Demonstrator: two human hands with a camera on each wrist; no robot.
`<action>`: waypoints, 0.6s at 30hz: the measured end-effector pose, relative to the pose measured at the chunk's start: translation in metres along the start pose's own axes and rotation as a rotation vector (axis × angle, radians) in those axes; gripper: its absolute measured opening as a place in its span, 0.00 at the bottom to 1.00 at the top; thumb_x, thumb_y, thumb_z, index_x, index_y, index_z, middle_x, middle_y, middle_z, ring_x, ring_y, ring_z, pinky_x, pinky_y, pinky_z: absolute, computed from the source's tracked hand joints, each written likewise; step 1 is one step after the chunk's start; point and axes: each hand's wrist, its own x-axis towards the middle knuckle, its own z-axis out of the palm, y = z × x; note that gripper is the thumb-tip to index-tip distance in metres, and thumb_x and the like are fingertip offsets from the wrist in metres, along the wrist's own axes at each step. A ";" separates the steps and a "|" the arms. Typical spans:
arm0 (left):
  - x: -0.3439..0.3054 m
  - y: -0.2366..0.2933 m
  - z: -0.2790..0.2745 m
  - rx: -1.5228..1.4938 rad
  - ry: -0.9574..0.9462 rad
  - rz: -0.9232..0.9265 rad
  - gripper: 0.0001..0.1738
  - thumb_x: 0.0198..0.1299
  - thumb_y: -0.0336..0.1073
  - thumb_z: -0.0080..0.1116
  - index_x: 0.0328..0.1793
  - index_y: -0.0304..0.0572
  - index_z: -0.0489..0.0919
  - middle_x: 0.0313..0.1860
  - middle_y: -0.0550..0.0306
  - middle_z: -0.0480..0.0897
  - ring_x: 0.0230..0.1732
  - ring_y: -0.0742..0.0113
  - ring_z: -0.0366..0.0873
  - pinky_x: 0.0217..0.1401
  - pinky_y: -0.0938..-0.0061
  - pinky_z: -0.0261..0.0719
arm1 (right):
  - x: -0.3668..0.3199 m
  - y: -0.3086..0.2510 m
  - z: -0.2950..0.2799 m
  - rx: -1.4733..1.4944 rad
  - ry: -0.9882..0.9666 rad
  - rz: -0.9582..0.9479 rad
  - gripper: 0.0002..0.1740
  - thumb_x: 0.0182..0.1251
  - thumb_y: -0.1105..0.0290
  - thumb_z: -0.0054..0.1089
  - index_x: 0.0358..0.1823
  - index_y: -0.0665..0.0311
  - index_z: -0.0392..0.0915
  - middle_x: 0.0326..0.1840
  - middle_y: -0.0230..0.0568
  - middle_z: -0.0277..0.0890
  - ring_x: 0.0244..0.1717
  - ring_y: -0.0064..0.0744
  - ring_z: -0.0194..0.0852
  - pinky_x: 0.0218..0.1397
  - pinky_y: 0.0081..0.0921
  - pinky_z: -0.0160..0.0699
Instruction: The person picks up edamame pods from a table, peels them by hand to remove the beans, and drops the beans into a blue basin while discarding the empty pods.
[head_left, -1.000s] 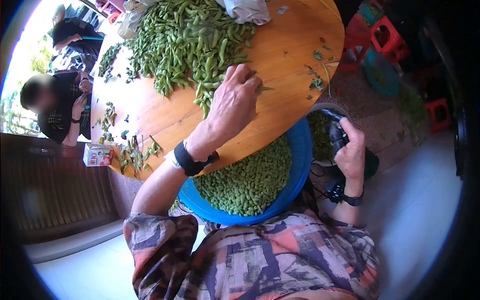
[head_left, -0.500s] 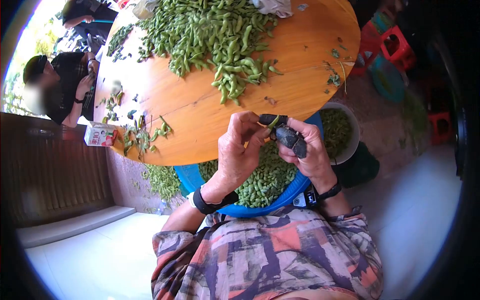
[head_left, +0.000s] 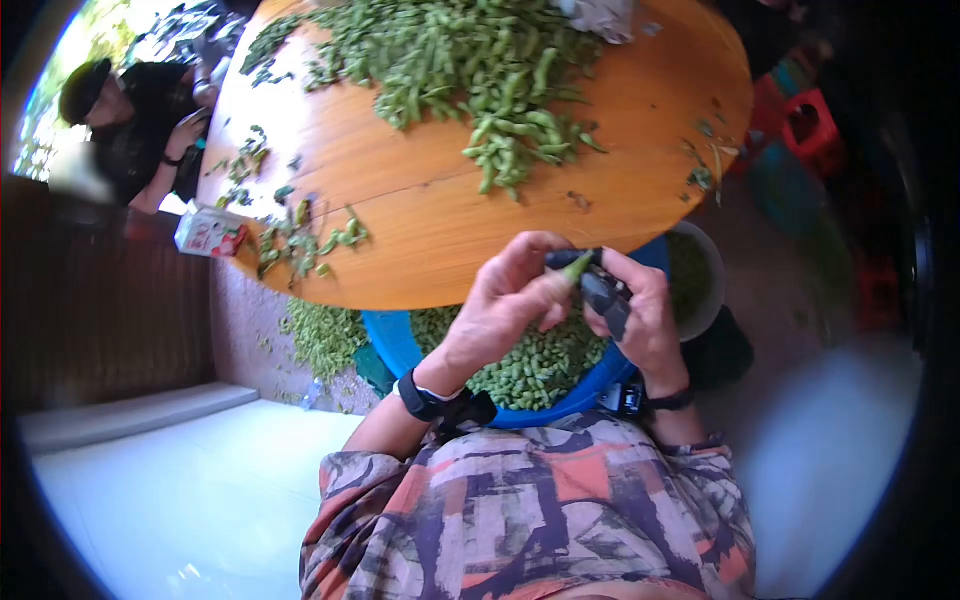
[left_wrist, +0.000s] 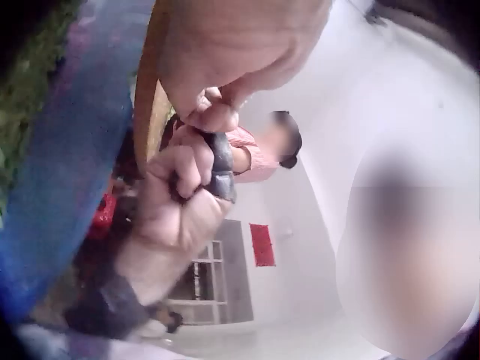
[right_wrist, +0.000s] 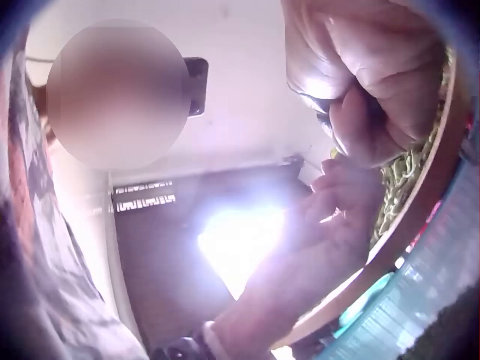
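Observation:
My left hand [head_left: 505, 300] pinches a green soybean pod [head_left: 577, 268] between its thumb and fingers. Close against it, my right hand [head_left: 648, 322] has its other fingers curled, and black coverings [head_left: 606, 303] wrap its thumb and forefinger. The pod's end lies between these covered tips. Both hands are above a blue basin [head_left: 388, 338] holding shelled green beans [head_left: 535, 375]. In the left wrist view, the left fingers meet the black-wrapped thumb [left_wrist: 220, 161]. Beyond the hands, a large heap of pods [head_left: 430, 60] covers the far part of the round wooden table [head_left: 420, 235].
A drink carton [head_left: 208, 232] stands at the table's left edge, beside loose pods and leaf scraps [head_left: 290, 245]. A pale tub [head_left: 708, 285] sits right of the basin. Greens [head_left: 325, 335] lie on the floor at left. Another person [head_left: 145, 140] sits across at left; red stools [head_left: 808, 135] are at right.
The left hand has come back from the pod heap with a pod and met the right hand above the basin. The right hand has moved left from beside the tub. The head view has shifted.

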 end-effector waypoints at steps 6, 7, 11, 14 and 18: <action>-0.008 -0.003 -0.010 1.161 -0.009 0.503 0.25 0.59 0.28 0.63 0.63 0.34 0.70 0.44 0.41 0.80 0.44 0.43 0.81 0.43 0.61 0.81 | -0.006 -0.012 0.016 -0.223 0.088 -0.007 0.05 0.57 0.79 0.52 0.34 0.71 0.74 0.26 0.35 0.68 0.25 0.22 0.68 0.28 0.21 0.66; -0.011 -0.006 -0.007 1.233 0.010 0.481 0.27 0.60 0.27 0.62 0.66 0.34 0.68 0.45 0.40 0.78 0.44 0.39 0.79 0.42 0.58 0.81 | -0.007 -0.009 0.017 -0.283 0.129 -0.077 0.06 0.55 0.81 0.51 0.35 0.72 0.74 0.27 0.40 0.68 0.26 0.28 0.70 0.30 0.24 0.67; -0.011 -0.022 0.001 1.394 0.105 0.579 0.34 0.56 0.21 0.56 0.70 0.27 0.59 0.47 0.35 0.73 0.41 0.37 0.77 0.38 0.54 0.78 | -0.007 0.000 0.025 -0.584 0.236 -0.353 0.08 0.51 0.82 0.52 0.35 0.74 0.73 0.28 0.51 0.65 0.28 0.52 0.67 0.32 0.33 0.68; -0.006 -0.032 0.008 1.369 0.174 0.606 0.37 0.53 0.19 0.54 0.72 0.25 0.58 0.47 0.34 0.72 0.39 0.36 0.76 0.36 0.54 0.77 | -0.006 0.001 0.032 -0.613 0.305 -0.389 0.07 0.51 0.82 0.53 0.34 0.74 0.72 0.27 0.51 0.64 0.28 0.54 0.67 0.32 0.36 0.69; -0.003 -0.029 0.011 1.146 0.165 0.544 0.35 0.52 0.17 0.48 0.71 0.25 0.60 0.49 0.35 0.73 0.45 0.38 0.76 0.49 0.59 0.77 | -0.006 0.003 0.031 -0.646 0.358 -0.436 0.09 0.48 0.82 0.52 0.34 0.72 0.72 0.28 0.50 0.63 0.29 0.56 0.69 0.33 0.40 0.70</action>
